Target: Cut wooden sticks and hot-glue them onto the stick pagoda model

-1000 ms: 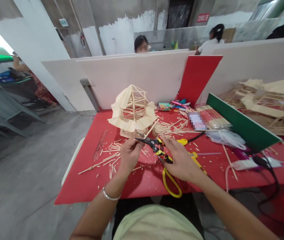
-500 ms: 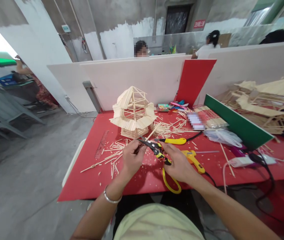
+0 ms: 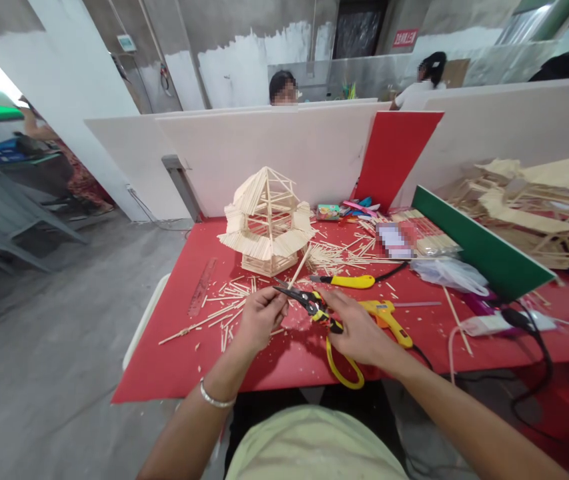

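Observation:
My left hand [image 3: 260, 320] is closed, fingertips pinched on the lower end of a thin wooden stick [image 3: 300, 265] that slants up and right. My right hand [image 3: 357, 328] grips black-and-yellow scissors [image 3: 314, 305], with one yellow handle loop hanging below the palm. Their blades point left and cross the stick close to my left fingertips; whether they touch it I cannot tell. Just beyond stands a small pavilion model [image 3: 268, 230] built of sticks, its roof partly covered. Cut sticks [image 3: 231, 303] and chips lie scattered around my hands.
On the red table [image 3: 164, 370] lie a yellow-handled knife-like tool [image 3: 354, 281], a yellow glue gun [image 3: 389, 320], a clear ruler [image 3: 201, 287] and a plastic bag [image 3: 449, 275]. A green board [image 3: 484, 247] borders the right side. White panels [image 3: 264, 147] close off the back.
My left hand has shifted slightly down and left, its fingers now pinched nearer the blade tips. More of the stick shows above the scissors. The view has tilted slightly.

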Demonstrator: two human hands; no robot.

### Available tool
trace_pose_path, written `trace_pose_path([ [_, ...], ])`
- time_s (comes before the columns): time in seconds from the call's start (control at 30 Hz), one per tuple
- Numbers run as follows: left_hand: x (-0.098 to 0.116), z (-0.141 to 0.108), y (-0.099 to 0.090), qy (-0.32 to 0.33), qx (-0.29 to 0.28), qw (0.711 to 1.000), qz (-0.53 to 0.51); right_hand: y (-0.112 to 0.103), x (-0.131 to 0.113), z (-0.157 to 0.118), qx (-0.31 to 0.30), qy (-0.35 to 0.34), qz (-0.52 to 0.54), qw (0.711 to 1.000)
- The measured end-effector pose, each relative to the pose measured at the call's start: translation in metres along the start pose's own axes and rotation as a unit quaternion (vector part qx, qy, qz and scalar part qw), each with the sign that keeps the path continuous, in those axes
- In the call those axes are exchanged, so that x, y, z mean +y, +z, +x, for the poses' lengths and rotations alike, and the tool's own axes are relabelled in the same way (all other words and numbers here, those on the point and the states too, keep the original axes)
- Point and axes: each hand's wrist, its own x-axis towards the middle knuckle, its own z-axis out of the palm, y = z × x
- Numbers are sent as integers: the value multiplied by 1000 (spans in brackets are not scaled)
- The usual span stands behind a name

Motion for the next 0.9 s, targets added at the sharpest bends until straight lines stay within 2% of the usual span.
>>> trace_pose_path([
  [0.1, 1, -1, -5, 23, 25, 999, 41, 5, 9, 0, -15, 0, 16, 1000],
  [0.2, 7, -4, -8, 80, 54, 985, 142, 5, 14, -2, -7, 17, 37, 999],
  [0.3, 7, -7, -12, 140, 40, 966, 215, 0, 9, -6, -30, 37, 133, 990],
  [0.43, -6, -9, -17, 155, 18, 971, 183, -3, -3, -10, -100, 89, 315, 939],
  [0.53, -10, -9, -19, 155, 19, 971, 179, -1, -8, -13, -113, 141, 377, 909],
  [0.67, -4, -9, -23, 189, -16, 961, 200, 3, -12, -16, -172, 184, 446, 859],
  [0.7, -3, -8, -26, 194, -22, 959, 205, 5, -12, -17, -175, 183, 443, 860],
  [0.73, -5, -7, -29, 193, -25, 957, 213, 8, -12, -17, -163, 174, 420, 875],
  [0.77, -8, -5, -33, 190, -25, 956, 224, 11, -10, -17, -136, 159, 376, 903],
  [0.83, -19, 1, -41, 180, -9, 951, 251, 17, -4, -16, -49, 125, 225, 965],
  [0.9, -32, 10, -48, 168, 34, 946, 275, 22, 3, -14, 36, 101, 57, 993],
])
